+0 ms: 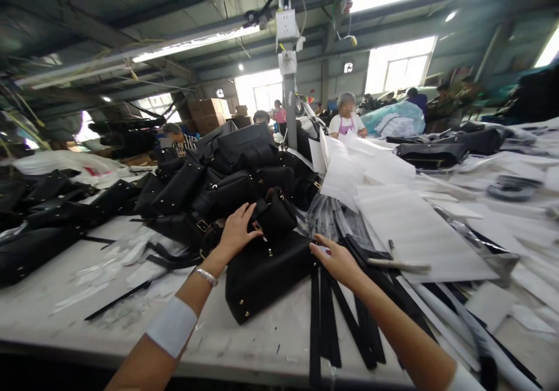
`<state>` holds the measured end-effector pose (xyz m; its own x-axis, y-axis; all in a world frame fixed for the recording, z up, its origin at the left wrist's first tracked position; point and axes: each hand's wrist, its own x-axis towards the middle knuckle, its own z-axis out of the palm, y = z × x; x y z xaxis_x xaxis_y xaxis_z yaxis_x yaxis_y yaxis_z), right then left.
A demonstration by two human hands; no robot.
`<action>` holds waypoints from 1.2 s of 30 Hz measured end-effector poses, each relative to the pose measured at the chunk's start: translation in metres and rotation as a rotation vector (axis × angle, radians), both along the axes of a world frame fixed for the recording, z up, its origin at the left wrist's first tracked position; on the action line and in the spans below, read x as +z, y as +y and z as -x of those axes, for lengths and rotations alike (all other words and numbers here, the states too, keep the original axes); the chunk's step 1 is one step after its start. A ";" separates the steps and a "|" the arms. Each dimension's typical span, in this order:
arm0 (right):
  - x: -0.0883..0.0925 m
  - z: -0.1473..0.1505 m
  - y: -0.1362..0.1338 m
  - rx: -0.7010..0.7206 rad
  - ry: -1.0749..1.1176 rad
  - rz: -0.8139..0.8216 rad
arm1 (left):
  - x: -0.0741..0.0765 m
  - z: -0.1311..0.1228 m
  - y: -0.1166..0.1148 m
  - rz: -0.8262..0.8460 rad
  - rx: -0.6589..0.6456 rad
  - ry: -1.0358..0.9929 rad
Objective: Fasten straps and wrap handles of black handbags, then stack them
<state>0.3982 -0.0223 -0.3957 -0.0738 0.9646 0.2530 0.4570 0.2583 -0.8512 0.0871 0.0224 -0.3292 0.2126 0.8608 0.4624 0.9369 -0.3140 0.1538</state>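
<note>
A black leather handbag (262,274) lies on the white worktable (244,344) in front of me. My left hand (236,231) rests on its upper left part with the fingers spread, next to a gold buckle. My right hand (338,260) is open at the bag's right edge, fingers stretched toward it, above a bundle of black straps (325,321). Neither hand holds anything. A silver bracelet and a white band sit on my left forearm.
A big pile of black handbags (218,176) fills the table's middle and left. White foam sheets (410,228) lie at the right. A grey post (289,100) with sockets stands behind. Several people work at the far side.
</note>
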 end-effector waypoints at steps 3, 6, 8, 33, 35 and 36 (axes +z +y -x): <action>-0.009 0.023 0.019 -0.022 0.019 -0.002 | -0.003 0.005 0.013 0.013 -0.023 0.013; -0.017 0.032 0.022 -0.032 0.043 -0.016 | -0.002 0.010 0.020 0.009 -0.059 -0.002; -0.021 0.032 0.018 -0.037 0.064 -0.022 | 0.001 0.009 0.025 -0.022 -0.040 -0.044; 0.012 -0.020 -0.063 0.329 1.141 0.057 | 0.161 -0.110 -0.020 0.202 -0.338 -1.609; 0.018 -0.020 -0.077 0.390 1.211 0.045 | 0.139 -0.126 -0.030 0.376 -0.294 -1.603; 0.020 -0.021 -0.085 0.394 1.231 0.054 | 0.126 -0.133 -0.035 0.451 -0.270 -1.589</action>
<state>0.4191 -0.1069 -0.3755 -0.1015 0.9425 0.3184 -0.7284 0.1476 -0.6691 0.2203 -0.0129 -0.2027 -0.0386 0.9951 0.0909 -0.2983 -0.0983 0.9494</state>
